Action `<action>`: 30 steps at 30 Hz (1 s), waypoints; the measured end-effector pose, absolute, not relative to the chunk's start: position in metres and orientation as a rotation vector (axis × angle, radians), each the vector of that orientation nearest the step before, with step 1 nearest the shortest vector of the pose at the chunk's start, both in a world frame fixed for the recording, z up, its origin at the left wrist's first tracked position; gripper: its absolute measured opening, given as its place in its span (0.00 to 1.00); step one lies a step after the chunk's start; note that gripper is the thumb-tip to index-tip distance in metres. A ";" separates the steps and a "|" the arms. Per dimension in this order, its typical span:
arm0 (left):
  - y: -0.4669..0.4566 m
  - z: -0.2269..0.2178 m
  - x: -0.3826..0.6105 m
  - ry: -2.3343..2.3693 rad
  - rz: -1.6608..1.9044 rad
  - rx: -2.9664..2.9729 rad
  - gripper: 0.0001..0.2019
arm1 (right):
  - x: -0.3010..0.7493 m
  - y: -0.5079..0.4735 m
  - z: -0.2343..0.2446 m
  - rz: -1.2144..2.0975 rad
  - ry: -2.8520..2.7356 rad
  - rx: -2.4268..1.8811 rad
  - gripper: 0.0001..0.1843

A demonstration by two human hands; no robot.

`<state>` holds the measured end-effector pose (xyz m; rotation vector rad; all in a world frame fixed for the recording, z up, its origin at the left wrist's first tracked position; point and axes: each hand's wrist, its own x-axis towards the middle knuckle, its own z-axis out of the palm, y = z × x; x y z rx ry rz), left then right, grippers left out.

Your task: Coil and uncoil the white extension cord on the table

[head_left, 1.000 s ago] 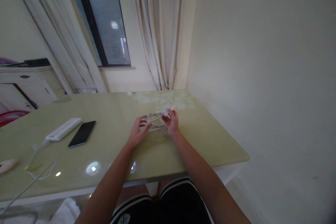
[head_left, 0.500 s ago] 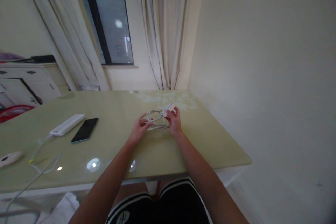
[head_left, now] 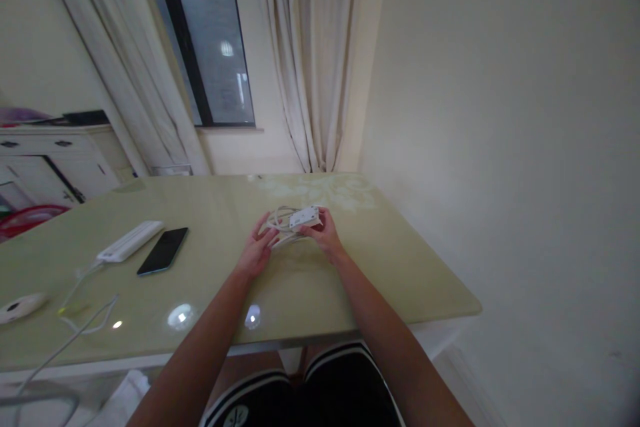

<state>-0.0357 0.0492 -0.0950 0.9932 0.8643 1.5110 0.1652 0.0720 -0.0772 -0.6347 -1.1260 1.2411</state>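
Note:
My right hand (head_left: 324, 235) grips a small white power strip (head_left: 305, 217) by its right end, with its broad face tilted up toward me. A white cable (head_left: 281, 216), wound in loose loops, lies to the left of the strip and partly behind it. My left hand (head_left: 257, 247) is closed around the left side of these loops, thumb toward me. Both hands are just above the table, near its middle. Where the cable joins the strip is hidden.
On the glossy greenish table (head_left: 400, 267) a black phone (head_left: 163, 251) lies beside a longer white power strip (head_left: 131, 241). A thin cord (head_left: 90, 329) runs off the left front edge. A white oval device (head_left: 21, 307) sits far left. A wall (head_left: 500, 147) borders the right side.
My right hand has turned the small white strip so its broad face shows, bringing it slightly left and nearer the loops. My left hand has shifted a little left with the cable.

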 end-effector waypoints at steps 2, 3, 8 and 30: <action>0.050 -0.096 -0.036 0.921 1.522 0.989 0.44 | 0.162 0.070 -0.079 1.255 -1.188 -0.653 0.43; 0.050 -0.096 -0.036 0.946 1.529 0.990 0.47 | 0.161 0.069 -0.080 1.262 -1.206 -0.672 0.43; 0.048 -0.096 -0.033 1.014 1.545 0.995 0.55 | 0.158 0.066 -0.083 1.291 -1.231 -0.742 0.43; 0.051 -0.098 -0.037 1.448 1.700 1.758 0.21 | 0.157 0.059 -0.087 1.073 -1.422 -0.690 0.36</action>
